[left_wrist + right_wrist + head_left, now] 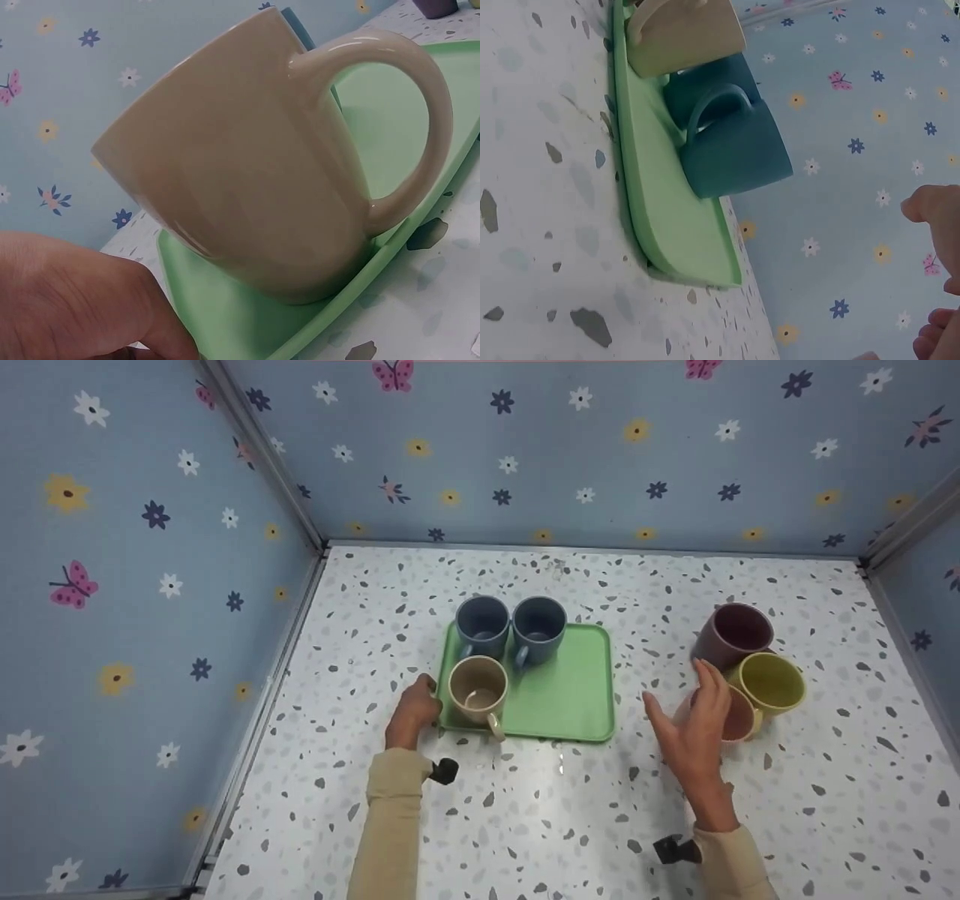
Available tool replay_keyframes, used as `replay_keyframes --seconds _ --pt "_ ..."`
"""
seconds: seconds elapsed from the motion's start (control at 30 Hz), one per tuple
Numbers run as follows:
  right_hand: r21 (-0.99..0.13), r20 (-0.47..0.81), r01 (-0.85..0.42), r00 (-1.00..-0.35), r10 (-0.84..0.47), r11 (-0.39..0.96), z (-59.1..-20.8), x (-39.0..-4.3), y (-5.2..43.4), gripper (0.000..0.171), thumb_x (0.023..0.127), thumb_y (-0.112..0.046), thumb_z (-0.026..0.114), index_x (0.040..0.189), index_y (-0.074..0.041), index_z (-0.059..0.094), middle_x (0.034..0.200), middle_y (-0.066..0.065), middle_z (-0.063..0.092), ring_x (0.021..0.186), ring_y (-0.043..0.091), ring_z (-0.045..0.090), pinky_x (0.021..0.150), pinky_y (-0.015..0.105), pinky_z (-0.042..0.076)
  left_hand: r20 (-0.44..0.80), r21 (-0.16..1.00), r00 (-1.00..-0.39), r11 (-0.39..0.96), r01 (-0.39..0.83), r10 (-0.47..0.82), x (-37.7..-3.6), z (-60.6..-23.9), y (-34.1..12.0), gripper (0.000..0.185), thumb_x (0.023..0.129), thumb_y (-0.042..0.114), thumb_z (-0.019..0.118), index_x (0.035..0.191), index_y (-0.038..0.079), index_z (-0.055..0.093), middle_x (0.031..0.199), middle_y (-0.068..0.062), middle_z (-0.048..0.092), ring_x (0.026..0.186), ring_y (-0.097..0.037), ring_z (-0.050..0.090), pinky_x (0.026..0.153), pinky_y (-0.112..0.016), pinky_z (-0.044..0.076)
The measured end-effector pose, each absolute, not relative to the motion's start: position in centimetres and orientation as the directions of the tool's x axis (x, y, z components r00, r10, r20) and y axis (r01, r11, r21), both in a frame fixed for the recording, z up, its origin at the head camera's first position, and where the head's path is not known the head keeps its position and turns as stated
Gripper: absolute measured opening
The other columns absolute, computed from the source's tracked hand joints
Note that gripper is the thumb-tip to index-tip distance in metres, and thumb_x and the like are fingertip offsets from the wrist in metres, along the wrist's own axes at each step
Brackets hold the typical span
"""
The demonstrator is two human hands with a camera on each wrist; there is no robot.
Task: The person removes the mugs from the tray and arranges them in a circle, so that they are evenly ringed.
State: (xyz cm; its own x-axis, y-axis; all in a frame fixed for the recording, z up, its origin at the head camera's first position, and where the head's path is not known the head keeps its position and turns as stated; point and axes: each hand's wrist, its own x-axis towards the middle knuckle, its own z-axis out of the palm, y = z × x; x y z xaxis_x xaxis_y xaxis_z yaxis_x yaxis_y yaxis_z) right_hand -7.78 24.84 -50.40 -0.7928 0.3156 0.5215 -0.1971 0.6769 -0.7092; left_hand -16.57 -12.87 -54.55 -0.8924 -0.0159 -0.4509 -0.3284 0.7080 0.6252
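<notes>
My left hand [416, 706] grips the left rim of a green tray [574, 694], its fingers bent at the edge; the fingertips are partly hidden. A beige mug [247, 165] stands upright on the tray beside that hand, handle toward the front. Behind it are two blue mugs, a left one [482, 622] and a right one [540, 622]. Over on the right, my right hand [694, 735] hovers at a pink mug [741, 718], thumb spread away from the fingers. The hand partly covers this mug; whether it touches is unclear.
Close against the pink mug stands a yellow-green mug [772, 682], and a dark purple mug [739, 630] is behind them. All sit on a white speckled table [555, 817]. Flowered blue panels [540, 465] wall in the back and sides.
</notes>
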Motion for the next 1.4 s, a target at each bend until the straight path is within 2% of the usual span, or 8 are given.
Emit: replay_keyframes --seconds 0.17,0.47,0.63,0.83,1.03,1.23,1.4 --pt "-0.696 0.522 -0.244 -0.818 0.242 0.675 -50.1 -8.7 22.9 0.074 0.076 -0.017 0.079 0.139 0.0 0.042 0.141 0.02 0.039 0.131 0.033 0.034 0.11 0.047 0.026 -0.455 0.62 -0.89 0.711 -0.331 -0.018 -16.6 -54.6 -12.9 0.043 0.08 0.002 0.046 0.123 0.002 0.047 0.114 -0.02 0.057 0.1 -0.03 0.053 0.084 -0.04 0.044" --pt "-0.705 0.49 -0.346 -0.869 0.073 0.619 -50.2 -9.6 19.6 0.079 0.078 -0.021 0.078 0.142 -0.001 0.036 0.143 0.019 0.036 0.131 0.027 0.036 0.104 0.046 0.033 -0.457 0.622 -0.889 0.709 -0.332 -0.015 -16.6 -54.7 -12.9 0.044 0.08 0.001 0.045 0.123 0.001 0.047 0.113 -0.02 0.057 0.098 -0.03 0.054 0.082 -0.039 0.044" --pt "-0.719 0.491 -0.399 -0.871 0.009 0.568 -50.3 -10.1 18.1 0.078 0.079 -0.021 0.078 0.142 -0.001 0.037 0.142 0.018 0.037 0.131 0.026 0.037 0.103 0.043 0.034 -0.448 0.629 -0.894 0.708 -0.322 -0.009 -16.7 -54.6 -13.0 0.042 0.081 0.001 0.044 0.123 0.001 0.047 0.11 -0.02 0.058 0.095 -0.03 0.054 0.08 -0.039 0.044" --pt "-0.713 0.484 -0.438 -0.872 -0.067 0.547 -50.6 -10.8 16.5 0.076 0.08 -0.023 0.076 0.141 0.0 0.037 0.142 0.019 0.037 0.131 0.027 0.037 0.102 0.045 0.036 -0.449 0.621 -0.893 0.714 -0.323 -0.014 -16.7 -54.7 -13.1 0.042 0.08 0.002 0.045 0.122 0.001 0.047 0.107 -0.019 0.058 0.093 -0.029 0.055 0.078 -0.038 0.044" --pt "-0.693 0.465 -0.467 -0.872 -0.153 0.55 -51.0 -11.6 15.3 0.077 0.08 -0.024 0.076 0.142 -0.002 0.037 0.143 0.018 0.038 0.132 0.027 0.038 0.102 0.046 0.038 -0.473 0.614 -0.881 0.71 -0.344 -0.018 -16.7 -54.7 -13.2 0.043 0.081 0.003 0.045 0.124 0.002 0.047 0.109 -0.019 0.057 0.097 -0.029 0.054 0.081 -0.039 0.043" --pt "-0.685 0.423 -0.487 -0.871 -0.248 0.542 -51.6 -12.3 14.1 0.078 0.082 -0.032 0.074 0.143 -0.002 0.036 0.143 0.021 0.038 0.131 0.026 0.039 0.104 0.045 0.038 -0.474 0.614 -0.88 0.709 -0.347 -0.019 -16.7 -54.8 -13.2 0.044 0.081 0.003 0.045 0.125 0.003 0.046 0.111 -0.019 0.057 0.098 -0.03 0.054 0.082 -0.04 0.044" --pt "-0.702 0.366 -0.477 -0.879 -0.306 0.53 -52.1 -12.6 13.1 0.081 0.083 -0.04 0.071 0.145 -0.004 0.033 0.146 0.014 0.035 0.134 0.024 0.037 0.107 0.045 0.035 -0.471 0.621 -0.882 0.705 -0.344 -0.015 -16.7 -54.8 -13.2 0.043 0.081 0.003 0.045 0.124 0.003 0.047 0.109 -0.019 0.057 0.095 -0.029 0.054 0.08 -0.038 0.044"
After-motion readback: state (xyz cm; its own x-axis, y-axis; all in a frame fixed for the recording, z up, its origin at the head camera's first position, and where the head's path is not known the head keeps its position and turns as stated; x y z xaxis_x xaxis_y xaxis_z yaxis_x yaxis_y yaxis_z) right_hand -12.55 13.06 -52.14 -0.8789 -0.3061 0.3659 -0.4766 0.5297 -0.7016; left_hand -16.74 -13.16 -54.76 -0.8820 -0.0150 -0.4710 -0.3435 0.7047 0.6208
